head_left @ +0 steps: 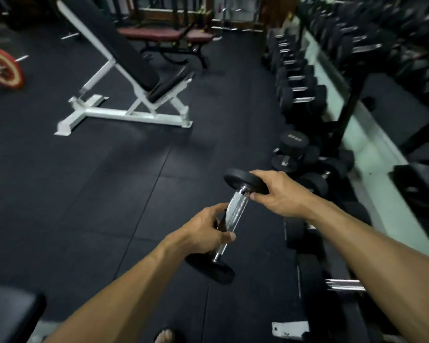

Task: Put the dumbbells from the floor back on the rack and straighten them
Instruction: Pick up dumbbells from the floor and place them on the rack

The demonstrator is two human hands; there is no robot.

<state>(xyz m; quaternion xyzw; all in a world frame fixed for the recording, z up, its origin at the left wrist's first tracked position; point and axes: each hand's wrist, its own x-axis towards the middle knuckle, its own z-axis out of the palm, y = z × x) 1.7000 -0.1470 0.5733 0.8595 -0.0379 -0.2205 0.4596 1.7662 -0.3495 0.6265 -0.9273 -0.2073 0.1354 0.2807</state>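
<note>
Dumbbell (235, 214) tilted — left hand (203, 233) on handle, right hand (280, 194) on head.

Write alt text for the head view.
Two bare hands hold a small dumbbell above black gym flooring: left hand grips the handle, right hand its upper plate. A dumbbell rack lines the right; a white bench stands behind.

The dumbbell (235, 214) has black round ends and a shiny silver handle with a fine crosshatched grip. The floor (97, 181) is black rubber matting with thin seams between its tiles. The bench (124, 78) has a white frame and black padding. Behind it, another bench (164, 34) has dark red padding. A weight plate (3, 68) at the left is red with a cream ring. The dumbbells on the rack (302, 95) are black with silver handles.
</note>
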